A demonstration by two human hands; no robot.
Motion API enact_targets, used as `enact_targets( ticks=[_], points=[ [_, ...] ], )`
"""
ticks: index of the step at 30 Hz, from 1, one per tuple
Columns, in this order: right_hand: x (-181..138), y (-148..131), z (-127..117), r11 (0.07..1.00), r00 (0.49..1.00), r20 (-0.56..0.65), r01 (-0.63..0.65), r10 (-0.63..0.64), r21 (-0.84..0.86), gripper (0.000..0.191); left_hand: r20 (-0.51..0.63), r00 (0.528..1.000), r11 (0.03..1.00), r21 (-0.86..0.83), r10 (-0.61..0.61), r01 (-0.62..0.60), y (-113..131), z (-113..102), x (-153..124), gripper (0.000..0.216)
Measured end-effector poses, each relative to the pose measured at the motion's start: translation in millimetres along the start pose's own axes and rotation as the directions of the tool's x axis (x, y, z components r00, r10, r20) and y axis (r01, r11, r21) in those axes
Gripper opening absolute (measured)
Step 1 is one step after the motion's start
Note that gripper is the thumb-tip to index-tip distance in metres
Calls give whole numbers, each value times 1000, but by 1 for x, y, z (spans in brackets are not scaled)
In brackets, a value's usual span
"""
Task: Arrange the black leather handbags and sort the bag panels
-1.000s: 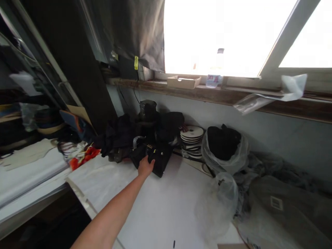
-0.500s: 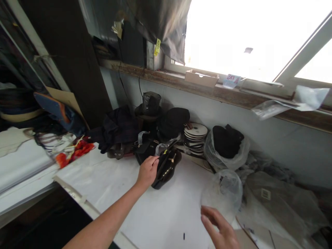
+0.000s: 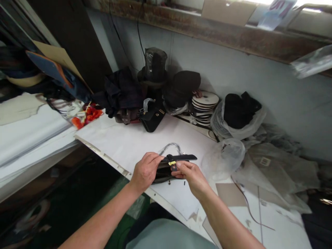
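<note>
A black handbag [image 3: 164,175] lies near the table's front edge, with its opening facing me. Its looped handle [image 3: 171,145] is wrapped in clear plastic. My left hand [image 3: 145,172] is closed on the bag's left upper edge, thumb and fingers pressed together. From the right, my right hand [image 3: 191,174] pinches a small dark tab [image 3: 173,167] with a yellow mark, at the middle of the bag. The bag's inside is dark, and parts of it are covered by both hands. Another black bag [image 3: 153,119] stands farther back.
The white table [image 3: 124,138] carries dark cloth [image 3: 121,91], a stack of reels [image 3: 204,103] and a plastic bag with black material [image 3: 240,112] along the wall. Clear plastic bags [image 3: 224,157] lie at right. A thin brown cord [image 3: 249,207] lies nearer me.
The handbag has come from beside the other black bag to the table's front edge. My right hand, empty before, now pinches its tab. The view has tilted down.
</note>
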State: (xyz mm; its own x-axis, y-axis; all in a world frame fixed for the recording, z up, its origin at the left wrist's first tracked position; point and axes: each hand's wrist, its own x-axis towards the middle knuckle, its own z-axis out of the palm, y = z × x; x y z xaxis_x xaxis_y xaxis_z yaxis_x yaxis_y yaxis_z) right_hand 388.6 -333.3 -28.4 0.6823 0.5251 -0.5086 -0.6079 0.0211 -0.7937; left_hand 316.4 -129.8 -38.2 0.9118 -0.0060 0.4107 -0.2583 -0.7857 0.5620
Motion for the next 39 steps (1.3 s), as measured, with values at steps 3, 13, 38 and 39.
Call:
enact_targets(
  ticks=[3,13,38,39],
  points=[
    [-5,5,5,996,999,36,-19,16,87,37,-5,1000,1000,4,19,-19,1,-1,-6,33],
    [-12,11,12,996,995,59,72,-75,59,20,-10,1000,1000,22,-9,10,6,-1,-15,35],
    [4,38,17,998,993,118,-7,14,-62,31,413,378,-174,-832,-829,526,-164,14,141,32],
    [4,38,17,998,992,126,-11,20,-66,31,404,378,-180,-844,-833,505,-166,16,145,29]
  ],
)
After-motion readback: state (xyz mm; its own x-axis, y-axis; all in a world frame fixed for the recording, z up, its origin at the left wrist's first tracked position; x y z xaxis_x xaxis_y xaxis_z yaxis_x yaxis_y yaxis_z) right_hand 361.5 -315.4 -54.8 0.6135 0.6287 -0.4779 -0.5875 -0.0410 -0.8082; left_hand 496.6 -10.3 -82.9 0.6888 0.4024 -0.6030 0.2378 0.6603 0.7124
